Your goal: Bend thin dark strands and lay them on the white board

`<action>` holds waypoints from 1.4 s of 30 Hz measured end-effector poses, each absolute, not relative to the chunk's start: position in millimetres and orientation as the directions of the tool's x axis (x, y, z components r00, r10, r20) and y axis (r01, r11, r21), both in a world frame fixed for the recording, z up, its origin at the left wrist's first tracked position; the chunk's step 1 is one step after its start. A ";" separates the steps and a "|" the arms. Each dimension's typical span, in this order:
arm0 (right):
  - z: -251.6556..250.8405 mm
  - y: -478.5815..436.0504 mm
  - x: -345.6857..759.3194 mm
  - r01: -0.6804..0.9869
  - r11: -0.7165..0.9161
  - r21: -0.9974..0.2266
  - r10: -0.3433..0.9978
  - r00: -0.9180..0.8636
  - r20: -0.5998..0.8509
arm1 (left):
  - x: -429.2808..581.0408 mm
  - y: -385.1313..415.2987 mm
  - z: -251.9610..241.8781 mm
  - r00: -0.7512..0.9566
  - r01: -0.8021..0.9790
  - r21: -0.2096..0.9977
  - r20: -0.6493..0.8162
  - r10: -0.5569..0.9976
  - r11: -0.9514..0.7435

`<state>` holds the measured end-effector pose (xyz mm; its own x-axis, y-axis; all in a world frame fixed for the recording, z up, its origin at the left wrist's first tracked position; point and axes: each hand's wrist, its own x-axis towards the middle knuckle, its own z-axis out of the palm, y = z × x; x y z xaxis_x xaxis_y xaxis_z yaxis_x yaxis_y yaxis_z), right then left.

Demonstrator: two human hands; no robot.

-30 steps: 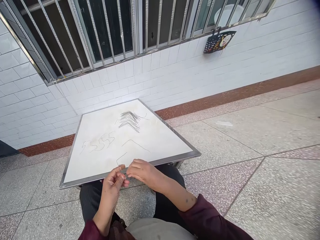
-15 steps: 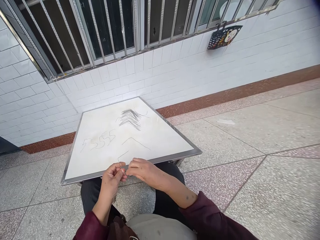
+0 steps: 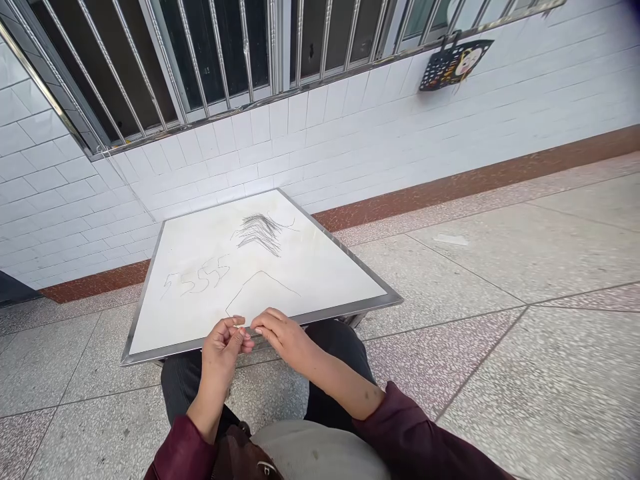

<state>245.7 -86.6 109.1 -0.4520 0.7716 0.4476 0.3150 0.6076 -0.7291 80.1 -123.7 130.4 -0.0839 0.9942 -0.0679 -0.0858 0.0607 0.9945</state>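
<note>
A white board (image 3: 310,277) with a metal rim lies low in front of my knees. My left hand (image 3: 223,347) and my right hand (image 3: 280,333) meet at its near edge, fingers pinched together on a thin bent wire (image 3: 235,303) that rises from my fingertips over the board. A pile of thin dark wires (image 3: 257,233) lies at the board's far side. Several bent wires shaped like hooks (image 3: 197,281) lie in a row at the left. One long angled wire (image 3: 270,280) lies in the middle.
A white tiled wall with a barred window (image 3: 200,60) stands behind the board. A dark patterned basket (image 3: 453,63) hangs from the sill at the right. Speckled floor tiles (image 3: 500,267) stretch to the right. My knees in dark trousers sit under the board's near edge.
Both hands stayed together at the board's near edge and shifted slightly. The wire between my fingers now stands up longer over the board. The camera tilted a little.
</note>
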 end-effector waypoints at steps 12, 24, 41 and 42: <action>113.6 -91.9 232.5 -0.377 -0.132 -0.917 0.968 -0.247 -0.038 | 83.1 -122.7 127.9 -0.122 -0.021 0.999 0.038 0.992 -0.041; 118.0 -89.3 233.2 -0.734 -0.328 -0.595 0.942 -0.299 -0.150 | 86.2 -115.6 145.3 -0.151 -0.050 0.999 0.015 0.988 -0.022; 131.7 -84.1 248.1 0.166 0.316 -0.934 0.887 -0.401 0.229 | 77.7 -111.1 149.1 -0.100 -0.118 0.988 -0.111 0.989 0.099; 132.7 -84.7 247.9 0.161 0.316 -0.935 0.885 -0.405 0.230 | 77.9 -111.2 149.0 -0.103 -0.108 0.990 -0.104 0.989 0.092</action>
